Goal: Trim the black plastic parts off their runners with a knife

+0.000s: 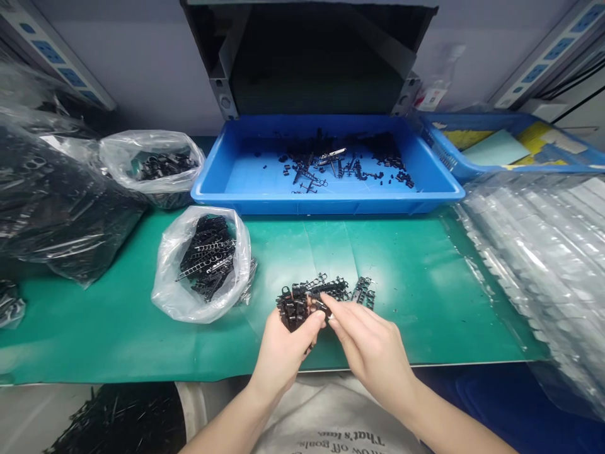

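Note:
My left hand (286,350) is closed around a bunch of black plastic parts (292,310) near the front edge of the green mat. Close beside it, my right hand (371,337) pinches at a small black plastic piece (321,307), its fingertips almost meeting the left thumb. More black plastic strips with small rings (363,291) lie on the mat just behind the hands. A clear plastic bag (163,293) full of black ladder-like strips (208,255) stands open to the left of the hands.
A blue tray (246,205) with scattered black pieces stands at the back. Another open bag (125,148) and a large filled bag (57,208) are at left. Stacked clear plastic trays (553,252) line the right; a tub of black scraps (127,419) sits below the mat (416,265).

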A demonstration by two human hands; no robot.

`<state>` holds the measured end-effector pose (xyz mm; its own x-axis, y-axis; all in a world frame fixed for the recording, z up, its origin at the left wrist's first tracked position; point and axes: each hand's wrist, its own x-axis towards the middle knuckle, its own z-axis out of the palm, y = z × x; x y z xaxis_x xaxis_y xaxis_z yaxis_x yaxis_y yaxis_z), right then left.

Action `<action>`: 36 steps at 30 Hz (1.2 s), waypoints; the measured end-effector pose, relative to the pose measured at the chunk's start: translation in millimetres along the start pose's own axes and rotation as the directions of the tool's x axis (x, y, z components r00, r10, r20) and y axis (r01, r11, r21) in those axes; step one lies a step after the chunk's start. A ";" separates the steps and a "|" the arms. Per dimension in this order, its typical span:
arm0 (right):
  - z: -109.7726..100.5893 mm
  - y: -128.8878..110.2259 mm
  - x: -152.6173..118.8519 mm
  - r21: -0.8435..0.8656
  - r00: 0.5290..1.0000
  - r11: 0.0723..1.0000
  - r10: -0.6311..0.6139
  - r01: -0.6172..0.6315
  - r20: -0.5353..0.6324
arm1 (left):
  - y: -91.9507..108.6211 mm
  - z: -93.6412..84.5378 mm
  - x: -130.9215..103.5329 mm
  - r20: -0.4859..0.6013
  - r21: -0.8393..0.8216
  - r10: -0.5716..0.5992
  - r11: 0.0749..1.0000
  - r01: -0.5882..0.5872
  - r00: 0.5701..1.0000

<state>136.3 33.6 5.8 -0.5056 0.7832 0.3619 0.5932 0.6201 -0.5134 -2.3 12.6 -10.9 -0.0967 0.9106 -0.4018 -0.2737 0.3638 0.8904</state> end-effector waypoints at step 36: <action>-45.1 27.4 66.9 0.306 0.788 0.945 -0.276 0.118 0.550 | 17.3 -10.9 17.4 0.234 -0.150 -0.039 0.986 0.076 0.972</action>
<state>147.0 105.0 51.0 -0.9068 0.4215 -0.0006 0.3094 0.6646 -0.6802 -19.1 32.7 -4.8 0.1405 0.9162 -0.3752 -0.4205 0.3983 0.8152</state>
